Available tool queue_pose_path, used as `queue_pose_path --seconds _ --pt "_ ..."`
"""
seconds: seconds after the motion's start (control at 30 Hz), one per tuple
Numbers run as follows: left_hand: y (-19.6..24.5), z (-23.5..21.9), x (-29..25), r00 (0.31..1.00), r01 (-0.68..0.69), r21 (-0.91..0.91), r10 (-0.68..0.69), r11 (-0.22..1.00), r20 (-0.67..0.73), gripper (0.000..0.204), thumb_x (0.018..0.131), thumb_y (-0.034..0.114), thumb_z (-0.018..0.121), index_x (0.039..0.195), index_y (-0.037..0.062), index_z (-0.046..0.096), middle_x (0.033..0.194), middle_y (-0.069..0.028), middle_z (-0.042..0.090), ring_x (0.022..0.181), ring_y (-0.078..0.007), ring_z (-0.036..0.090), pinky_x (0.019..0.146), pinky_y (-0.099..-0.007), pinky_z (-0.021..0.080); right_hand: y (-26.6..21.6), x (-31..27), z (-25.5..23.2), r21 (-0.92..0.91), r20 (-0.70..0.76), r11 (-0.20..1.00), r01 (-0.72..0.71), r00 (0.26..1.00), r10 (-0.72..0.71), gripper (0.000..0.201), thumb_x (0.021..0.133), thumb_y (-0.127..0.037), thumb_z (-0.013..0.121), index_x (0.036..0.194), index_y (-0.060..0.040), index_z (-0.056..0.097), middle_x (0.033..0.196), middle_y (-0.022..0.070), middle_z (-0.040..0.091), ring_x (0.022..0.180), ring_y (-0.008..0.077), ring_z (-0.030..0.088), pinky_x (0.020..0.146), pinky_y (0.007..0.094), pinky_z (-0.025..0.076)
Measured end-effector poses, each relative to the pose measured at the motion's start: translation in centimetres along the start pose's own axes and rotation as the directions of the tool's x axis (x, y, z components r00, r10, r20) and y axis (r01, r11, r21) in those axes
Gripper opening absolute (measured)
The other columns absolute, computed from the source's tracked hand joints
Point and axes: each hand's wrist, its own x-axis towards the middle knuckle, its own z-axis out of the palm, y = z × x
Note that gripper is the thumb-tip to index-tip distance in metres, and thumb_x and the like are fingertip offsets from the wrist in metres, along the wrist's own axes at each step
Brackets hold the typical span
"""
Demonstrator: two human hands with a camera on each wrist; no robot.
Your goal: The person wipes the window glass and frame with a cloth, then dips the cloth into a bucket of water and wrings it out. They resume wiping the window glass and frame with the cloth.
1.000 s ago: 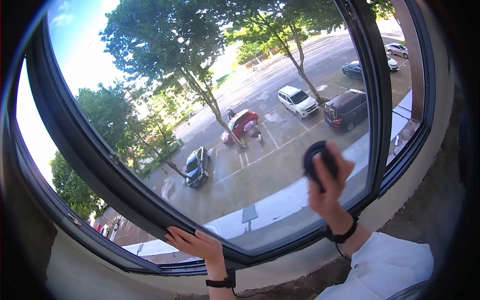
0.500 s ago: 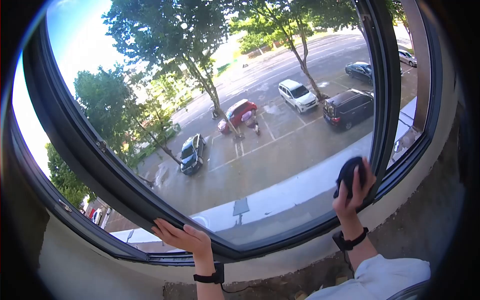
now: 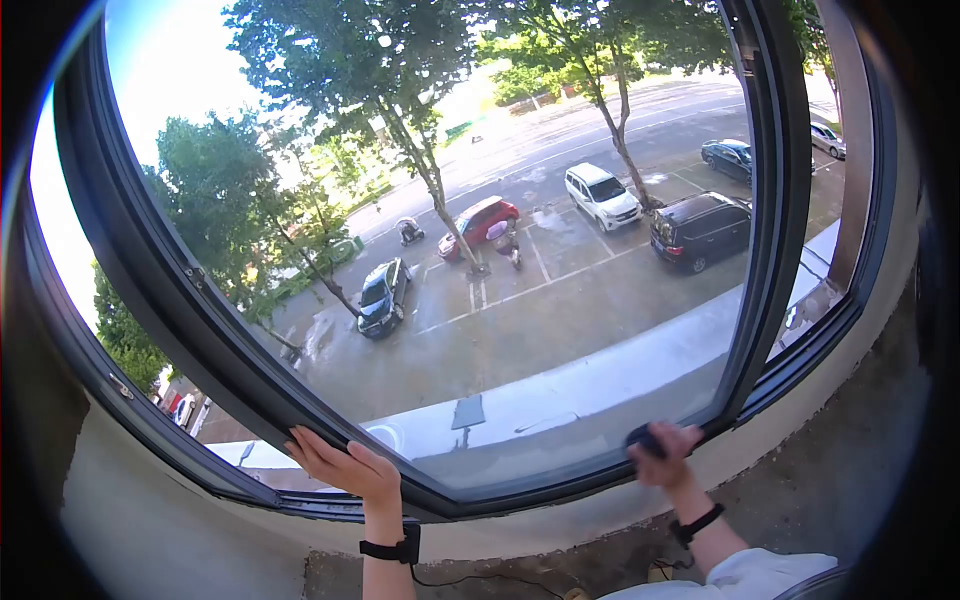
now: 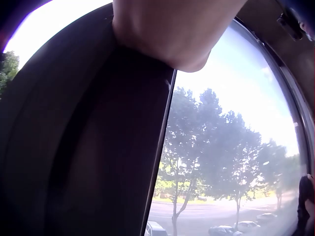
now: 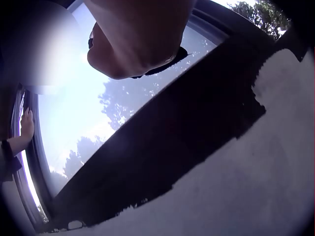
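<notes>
My right hand (image 3: pixel 674 462) grips a rounded black pad (image 3: pixel 643 440) against the lower right of the window glass (image 3: pixel 580 440), just above the bottom frame. The hand is slightly blurred in the head view. In the right wrist view a dark edge of the pad shows beyond the hand (image 5: pixel 138 39). My left hand (image 3: pixel 350 472) rests, fingers extended, against the lower left of the dark window frame (image 3: pixel 225 365). Close in the left wrist view, that hand (image 4: pixel 167 29) lies along the frame's edge.
A pale sill wall (image 3: pixel 560 515) with rough edges runs below the window. Black straps circle both wrists, and a thin cable (image 3: pixel 480 577) trails from the left one. Outside are trees, a road, parked cars such as a white one (image 3: pixel 604 196), and a ledge (image 3: pixel 530 395).
My right hand with the black pad first moved right and down, then left and lower, to the bottom of the glass. The left hand stays on the frame while the head view shifts slightly.
</notes>
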Motion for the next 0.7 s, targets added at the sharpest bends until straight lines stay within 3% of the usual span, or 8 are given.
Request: queue_pose_path --seconds 0.07,0.17,0.23,0.3,0.4,0.53,0.63,0.7 --pt "0.1 -0.2 -0.1 1.000 -0.007 -0.025 0.007 1.000 -0.011 0.061 0.110 0.033 0.026 0.154 -0.0097 0.030 0.159 -0.0272 0.031 0.149 -0.0452 0.024 0.122 -0.0542 0.022 3.9 3.5 -0.9 0.015 -0.200 0.985 -0.171 0.965 0.171 0.049 0.098 -0.024 0.050 0.146 -0.0166 0.056 0.146 0.0255 0.048 0.120 0.0351 0.048 0.102 0.0521 0.033" --pt "0.1 -0.3 -0.1 1.000 -0.020 -0.044 0.020 0.999 0.010 0.061 0.110 0.031 0.027 0.154 -0.0107 0.028 0.159 -0.0285 0.030 0.149 -0.0456 0.024 0.121 -0.0546 0.022 2.1 15.7 -2.8 0.042 -0.270 0.918 -0.394 0.881 0.390 0.051 0.095 -0.011 0.050 0.141 0.0106 0.050 0.148 0.0334 0.041 0.129 0.0491 0.045 0.109 0.0575 0.035" --pt "-0.1 -0.4 -0.2 0.999 -0.031 -0.045 0.033 0.998 0.038 0.061 0.110 0.031 0.028 0.155 -0.0108 0.026 0.159 -0.0300 0.028 0.149 -0.0460 0.024 0.121 -0.0543 0.022 -0.9 19.7 -1.8 0.096 -0.298 0.947 -0.308 0.898 0.322 0.050 0.094 -0.014 0.054 0.140 0.0051 0.054 0.147 0.0327 0.042 0.125 0.0446 0.048 0.105 0.0521 0.039" --pt "-0.1 -0.2 -0.1 0.999 -0.033 -0.073 0.033 0.997 -0.004 0.061 0.110 0.031 0.027 0.155 -0.0105 0.026 0.159 -0.0305 0.028 0.149 -0.0459 0.024 0.121 -0.0537 0.022 -5.0 20.5 -0.1 0.167 -0.288 0.972 -0.164 0.935 0.207 0.040 0.092 -0.018 0.060 0.130 -0.0146 0.070 0.140 0.0205 0.055 0.114 0.0282 0.047 0.089 0.0421 0.037" --pt "-0.1 -0.3 -0.1 0.999 -0.010 -0.059 0.012 0.998 0.043 0.064 0.110 0.032 0.028 0.155 -0.0131 0.023 0.160 -0.0307 0.023 0.150 -0.0459 0.020 0.122 -0.0544 0.021 -10.8 15.9 4.0 0.173 -0.195 0.983 0.065 0.980 -0.030 0.037 0.091 -0.041 0.071 0.126 -0.0518 0.067 0.139 -0.0183 0.057 0.112 0.0121 0.043 0.083 0.0285 0.035" --pt "-0.3 -0.3 -0.2 0.999 -0.030 -0.017 0.031 0.999 0.034 0.064 0.110 0.033 0.026 0.156 -0.0110 0.023 0.160 -0.0304 0.023 0.151 -0.0435 0.020 0.122 -0.0525 0.020 -6.5 5.1 2.1 0.088 -0.014 0.996 -0.005 1.000 0.007 0.039 0.087 -0.051 0.074 0.126 -0.0533 0.065 0.129 -0.0214 0.059 0.113 0.0101 0.042 0.089 0.0276 0.031" --pt "0.1 0.1 0.1 1.000 -0.017 -0.028 0.017 0.999 -0.002 0.065 0.110 0.036 0.025 0.158 -0.0085 0.023 0.161 -0.0296 0.022 0.151 -0.0414 0.022 0.121 -0.0515 0.021 3.3 -2.4 1.0 0.065 -0.087 0.998 -0.012 0.996 0.017 0.061 0.081 -0.055 0.078 0.135 -0.0305 0.063 0.136 0.0113 0.054 0.118 0.0287 0.049 0.098 0.0450 0.039" --pt "0.2 -0.1 0.2 1.000 0.015 -0.028 -0.015 0.999 0.006 0.064 0.111 0.035 0.023 0.158 -0.0084 0.023 0.161 -0.0299 0.022 0.151 -0.0413 0.021 0.121 -0.0515 0.021 3.9 6.4 -2.6 -0.078 -0.112 0.976 -0.201 0.975 0.192 0.066 0.092 -0.017 0.058 0.155 -0.0147 0.042 0.150 0.0294 0.041 0.123 0.0409 0.045 0.097 0.0510 0.043"
